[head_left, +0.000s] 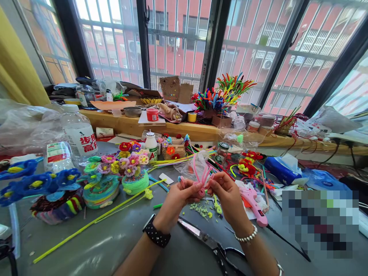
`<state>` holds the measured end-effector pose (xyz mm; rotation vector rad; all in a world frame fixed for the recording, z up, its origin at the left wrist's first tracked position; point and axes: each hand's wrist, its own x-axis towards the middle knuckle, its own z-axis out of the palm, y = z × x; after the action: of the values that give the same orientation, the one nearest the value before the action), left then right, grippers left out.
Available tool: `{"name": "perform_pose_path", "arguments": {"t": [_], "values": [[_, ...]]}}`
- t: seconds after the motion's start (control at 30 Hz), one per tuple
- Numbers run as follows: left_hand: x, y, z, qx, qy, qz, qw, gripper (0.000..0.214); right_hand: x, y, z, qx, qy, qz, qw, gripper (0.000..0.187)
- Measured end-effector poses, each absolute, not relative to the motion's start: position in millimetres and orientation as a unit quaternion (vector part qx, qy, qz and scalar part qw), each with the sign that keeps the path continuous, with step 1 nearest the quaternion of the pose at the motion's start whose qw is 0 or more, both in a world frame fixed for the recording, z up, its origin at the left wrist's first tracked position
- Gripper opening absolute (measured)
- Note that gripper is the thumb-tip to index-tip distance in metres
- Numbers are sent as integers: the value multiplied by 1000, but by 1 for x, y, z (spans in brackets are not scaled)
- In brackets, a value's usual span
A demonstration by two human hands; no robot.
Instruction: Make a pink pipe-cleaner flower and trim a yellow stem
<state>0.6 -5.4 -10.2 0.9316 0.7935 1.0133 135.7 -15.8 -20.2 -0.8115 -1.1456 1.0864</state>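
Note:
Pink pipe cleaners (202, 174) are bunched between my two hands, with several stems pointing up and a curled part at the bottom. My left hand (186, 193) pinches the bunch from the left. From the other side, the fingertips of my right hand (222, 191) are closed on it as well. Large black-handled scissors (205, 239) lie on the table below my hands. Green fuzz clippings (201, 209) and a yellow-green twisted pipe cleaner (217, 205) lie just beyond them. A pink glue gun (254, 209) rests to the right of my right hand.
Pipe-cleaner flower pots, such as a green one (135, 182) and a striped one (57, 207), stand at left. A long yellow pipe cleaner (97, 220) crosses the grey table (94, 253). A water bottle (79, 134), a glass jar (222, 153) and a blue tissue pack (283, 168) stand farther back.

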Motion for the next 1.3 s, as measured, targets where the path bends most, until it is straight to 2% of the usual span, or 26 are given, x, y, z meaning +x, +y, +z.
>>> {"name": "perform_pose_path", "arguments": {"t": [0.1,0.2,0.3,0.4,0.63,1.3], "values": [[-1,-3,-11,416,356,459,700,18,133,-19,-18,-413,-560,377,611,6],[-4,0,-12,406,354,467,701,18,132,-23,-15,-457,-650,220,566,6],[-5,2,-13,397,366,466,701,18,133,-25,-14,-442,-727,86,519,13],[-5,2,-14,392,373,463,702,19,135,-23,-16,-423,-760,24,493,21],[-4,2,-12,380,375,461,709,19,135,-22,-20,-442,-728,7,524,18],[-4,2,-16,424,378,458,683,21,138,-18,-26,-400,-811,-55,424,17]]}}
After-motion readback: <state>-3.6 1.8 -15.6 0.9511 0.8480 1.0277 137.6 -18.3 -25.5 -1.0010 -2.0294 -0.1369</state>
